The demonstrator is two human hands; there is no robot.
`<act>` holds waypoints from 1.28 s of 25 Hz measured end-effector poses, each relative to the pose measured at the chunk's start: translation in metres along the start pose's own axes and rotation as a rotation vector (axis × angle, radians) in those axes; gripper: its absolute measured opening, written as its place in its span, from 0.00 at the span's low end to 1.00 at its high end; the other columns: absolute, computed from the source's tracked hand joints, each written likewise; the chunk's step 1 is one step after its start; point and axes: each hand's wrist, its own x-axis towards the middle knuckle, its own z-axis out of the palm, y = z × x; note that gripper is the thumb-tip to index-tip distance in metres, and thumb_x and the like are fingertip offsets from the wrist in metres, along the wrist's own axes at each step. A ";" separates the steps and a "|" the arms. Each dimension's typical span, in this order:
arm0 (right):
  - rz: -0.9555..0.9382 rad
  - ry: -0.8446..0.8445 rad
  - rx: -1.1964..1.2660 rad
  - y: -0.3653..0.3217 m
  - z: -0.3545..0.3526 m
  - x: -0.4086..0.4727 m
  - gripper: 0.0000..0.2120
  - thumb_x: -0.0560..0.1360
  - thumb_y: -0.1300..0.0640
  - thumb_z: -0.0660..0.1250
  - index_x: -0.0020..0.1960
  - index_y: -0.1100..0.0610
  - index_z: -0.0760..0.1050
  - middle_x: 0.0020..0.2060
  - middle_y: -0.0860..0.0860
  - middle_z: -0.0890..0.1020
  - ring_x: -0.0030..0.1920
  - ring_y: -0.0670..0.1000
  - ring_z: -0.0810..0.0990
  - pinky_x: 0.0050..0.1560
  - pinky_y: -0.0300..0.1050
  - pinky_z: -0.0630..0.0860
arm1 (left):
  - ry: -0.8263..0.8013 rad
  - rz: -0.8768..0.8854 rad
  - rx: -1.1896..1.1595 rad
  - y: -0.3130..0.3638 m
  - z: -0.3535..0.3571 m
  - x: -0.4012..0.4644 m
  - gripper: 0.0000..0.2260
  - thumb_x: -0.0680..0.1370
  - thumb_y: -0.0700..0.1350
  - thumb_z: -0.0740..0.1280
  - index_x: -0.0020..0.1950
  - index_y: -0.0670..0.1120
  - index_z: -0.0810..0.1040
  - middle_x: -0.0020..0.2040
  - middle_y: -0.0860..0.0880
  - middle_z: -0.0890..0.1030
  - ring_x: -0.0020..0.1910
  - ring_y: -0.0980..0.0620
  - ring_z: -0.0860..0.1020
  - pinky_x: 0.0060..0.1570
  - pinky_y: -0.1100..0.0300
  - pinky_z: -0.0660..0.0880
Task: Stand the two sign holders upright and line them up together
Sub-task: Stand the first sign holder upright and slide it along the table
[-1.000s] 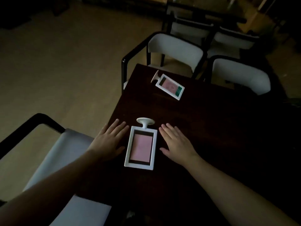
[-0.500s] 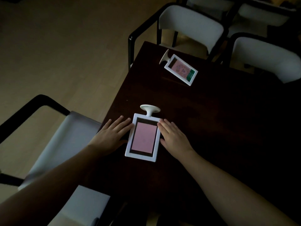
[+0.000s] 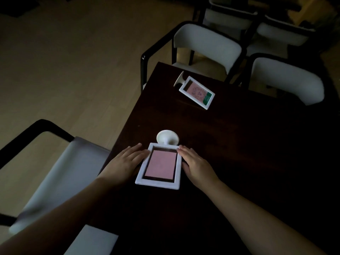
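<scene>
The near sign holder (image 3: 160,167), a white frame with a pink card and a round foot pointing away from me, lies flat on the dark table (image 3: 230,144). My left hand (image 3: 125,163) rests flat against its left edge. Fingers of my right hand (image 3: 196,165) touch its right edge near the top corner. Both hands have their fingers spread and flat; neither grips the frame. The far sign holder (image 3: 196,90), white with a pink and green card, lies flat and skewed near the table's far left corner, foot pointing up-left.
The room is dim. A white-seated chair with black arms (image 3: 60,173) stands at the table's left side near me. Two more white chairs (image 3: 207,43) (image 3: 287,80) stand at the far end. Pale wooden floor (image 3: 73,61) lies to the left.
Both hands have closed in from either side onto the near holder's edges. The camera view shifted slightly; the far holder stayed where it lay.
</scene>
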 end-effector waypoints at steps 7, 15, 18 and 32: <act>0.137 0.054 0.211 -0.003 -0.022 0.016 0.13 0.81 0.58 0.63 0.64 0.56 0.77 0.61 0.53 0.81 0.59 0.52 0.80 0.56 0.43 0.74 | 0.196 0.039 -0.102 0.019 -0.029 0.023 0.19 0.82 0.56 0.57 0.64 0.47 0.79 0.58 0.46 0.83 0.63 0.45 0.76 0.57 0.48 0.76; 0.290 0.073 0.289 0.005 -0.013 0.030 0.07 0.80 0.55 0.65 0.57 0.52 0.78 0.45 0.50 0.84 0.45 0.50 0.83 0.40 0.38 0.72 | 0.169 -0.035 -0.156 0.031 -0.031 0.039 0.27 0.82 0.61 0.48 0.53 0.45 0.81 0.49 0.47 0.84 0.51 0.46 0.77 0.46 0.50 0.75; 0.317 0.061 0.303 0.008 -0.008 0.029 0.09 0.79 0.53 0.66 0.58 0.52 0.77 0.45 0.47 0.84 0.47 0.50 0.83 0.41 0.38 0.74 | 0.171 -0.083 -0.185 0.036 -0.028 0.038 0.25 0.81 0.61 0.50 0.54 0.46 0.80 0.49 0.47 0.83 0.51 0.47 0.76 0.46 0.49 0.74; 0.289 -0.240 -0.028 -0.015 0.036 -0.012 0.28 0.82 0.51 0.57 0.79 0.55 0.55 0.80 0.52 0.55 0.79 0.52 0.47 0.75 0.49 0.52 | -0.185 -0.336 0.024 0.056 0.045 -0.006 0.37 0.76 0.70 0.49 0.80 0.52 0.53 0.81 0.48 0.53 0.78 0.46 0.38 0.75 0.38 0.46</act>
